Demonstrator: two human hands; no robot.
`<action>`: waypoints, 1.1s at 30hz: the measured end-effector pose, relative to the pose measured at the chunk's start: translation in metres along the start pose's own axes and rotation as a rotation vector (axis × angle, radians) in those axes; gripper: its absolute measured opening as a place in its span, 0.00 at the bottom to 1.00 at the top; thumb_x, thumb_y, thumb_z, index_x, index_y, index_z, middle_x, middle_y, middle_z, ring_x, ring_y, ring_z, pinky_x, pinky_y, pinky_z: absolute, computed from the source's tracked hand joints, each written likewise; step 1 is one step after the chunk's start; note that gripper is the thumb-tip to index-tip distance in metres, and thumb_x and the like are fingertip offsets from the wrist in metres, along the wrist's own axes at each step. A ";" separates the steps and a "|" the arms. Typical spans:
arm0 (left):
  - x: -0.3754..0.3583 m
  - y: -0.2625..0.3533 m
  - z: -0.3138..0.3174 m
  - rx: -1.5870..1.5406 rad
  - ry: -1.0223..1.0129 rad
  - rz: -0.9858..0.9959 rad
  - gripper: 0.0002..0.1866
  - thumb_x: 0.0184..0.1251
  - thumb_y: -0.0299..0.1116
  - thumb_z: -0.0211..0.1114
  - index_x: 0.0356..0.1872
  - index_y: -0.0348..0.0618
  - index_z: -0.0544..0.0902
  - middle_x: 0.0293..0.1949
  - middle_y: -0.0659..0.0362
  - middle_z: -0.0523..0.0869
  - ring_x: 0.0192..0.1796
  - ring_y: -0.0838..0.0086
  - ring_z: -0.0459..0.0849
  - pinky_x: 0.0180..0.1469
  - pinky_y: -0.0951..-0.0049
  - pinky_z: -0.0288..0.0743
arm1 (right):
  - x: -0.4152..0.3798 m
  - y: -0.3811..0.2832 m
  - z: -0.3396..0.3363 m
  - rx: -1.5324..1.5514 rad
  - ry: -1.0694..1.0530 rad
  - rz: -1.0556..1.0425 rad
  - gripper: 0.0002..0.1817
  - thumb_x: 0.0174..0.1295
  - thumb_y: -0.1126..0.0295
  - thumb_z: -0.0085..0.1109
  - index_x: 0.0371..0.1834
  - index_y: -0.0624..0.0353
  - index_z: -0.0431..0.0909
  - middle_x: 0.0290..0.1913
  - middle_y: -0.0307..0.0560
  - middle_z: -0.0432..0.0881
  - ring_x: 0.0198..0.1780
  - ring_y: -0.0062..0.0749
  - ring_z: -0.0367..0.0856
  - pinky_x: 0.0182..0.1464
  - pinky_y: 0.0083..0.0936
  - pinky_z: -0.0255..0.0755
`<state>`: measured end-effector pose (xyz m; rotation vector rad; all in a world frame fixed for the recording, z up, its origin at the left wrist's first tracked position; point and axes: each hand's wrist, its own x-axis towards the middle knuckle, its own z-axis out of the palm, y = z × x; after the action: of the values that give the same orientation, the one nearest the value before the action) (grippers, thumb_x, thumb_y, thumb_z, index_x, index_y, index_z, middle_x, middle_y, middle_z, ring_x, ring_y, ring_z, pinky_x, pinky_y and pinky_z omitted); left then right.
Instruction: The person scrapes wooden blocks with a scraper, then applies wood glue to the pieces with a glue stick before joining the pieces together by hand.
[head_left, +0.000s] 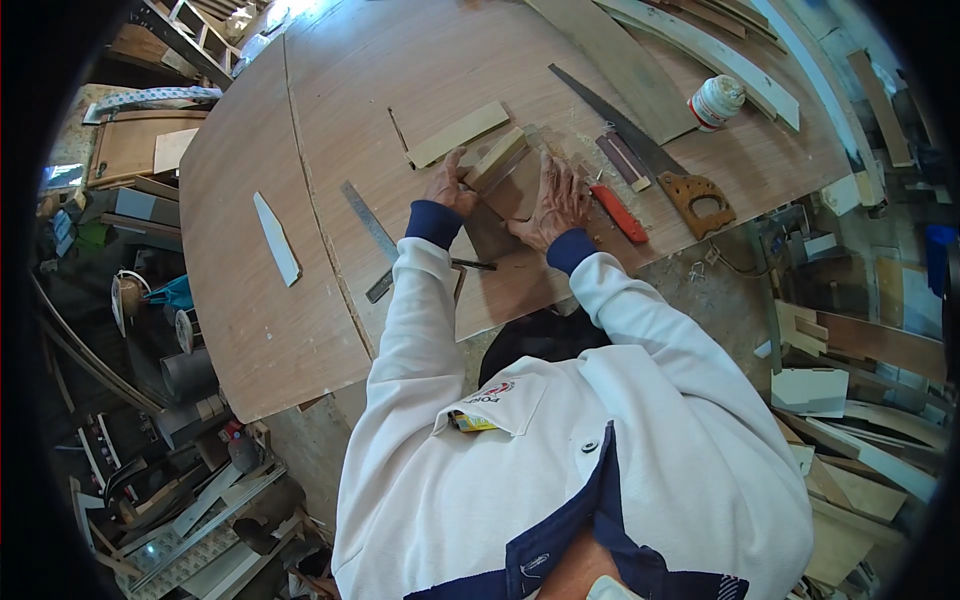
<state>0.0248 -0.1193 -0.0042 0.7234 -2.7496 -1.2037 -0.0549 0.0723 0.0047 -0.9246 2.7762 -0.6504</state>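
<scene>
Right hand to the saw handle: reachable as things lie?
Likely yes: the right hand is near, and nothing covers the saw handle. The red knife lies between them but looks low enough to pass over.

A woodworking workshop: a handsaw at two o'clock on the worktable, wood offcuts piled at four o'clock, scrap strips at eight.

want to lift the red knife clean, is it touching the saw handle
Apart: the head view shows a strip of tabletop between the red knife and the saw handle.
</scene>
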 end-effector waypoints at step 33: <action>0.003 0.000 -0.011 -0.277 -0.067 0.004 0.43 0.54 0.25 0.64 0.71 0.41 0.52 0.60 0.42 0.75 0.58 0.56 0.79 0.51 0.64 0.79 | 0.001 0.003 0.003 0.050 -0.025 -0.025 0.66 0.34 0.46 0.77 0.75 0.56 0.43 0.70 0.54 0.55 0.71 0.52 0.53 0.67 0.55 0.53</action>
<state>0.0245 -0.1280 0.0030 0.6570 -2.5552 -1.5915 -0.0562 0.0727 0.0004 -0.9520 2.7175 -0.7044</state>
